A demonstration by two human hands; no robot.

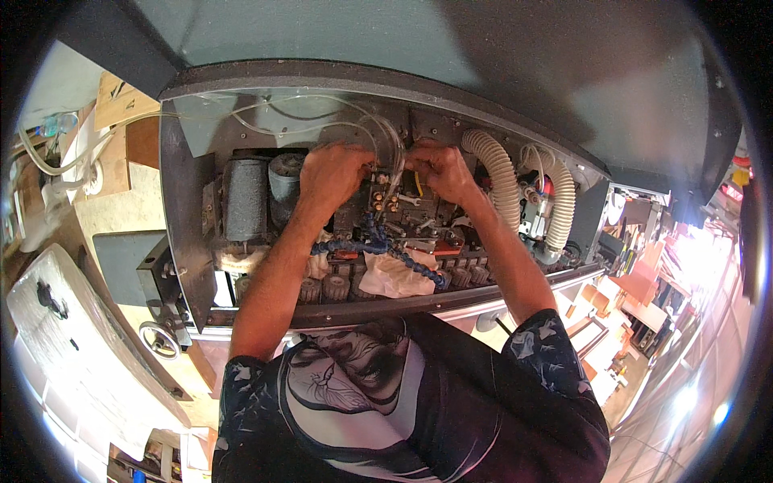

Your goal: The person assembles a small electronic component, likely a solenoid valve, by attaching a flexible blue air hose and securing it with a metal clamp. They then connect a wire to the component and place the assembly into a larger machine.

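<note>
Inside an open machine housing, both my hands reach in around a small valve block (pixel 380 193) with brass fittings. My left hand (pixel 332 175) is on the block's left side, its fingers bent together at the upper fittings; what they grip is hidden. On the other side, my right hand (pixel 442 171) has its fingers curled beside the clear plastic tubes (pixel 393 143) that loop down to the block. A narrow yellow piece (pixel 417 183) shows just under it. Blue segmented hoses (pixel 374 235) branch out below the block. A crumpled whitish cloth (pixel 396 275) lies beneath them.
Two cylindrical motors (pixel 245 197) stand at the left inside the housing. Ribbed cream hoses (pixel 501 173) curve down at the right. Loose wrenches (pixel 412 201) lie behind a row of dark rollers (pixel 336 287). The raised grey cover (pixel 338 32) hangs above; a handwheel (pixel 159 341) sits outside left.
</note>
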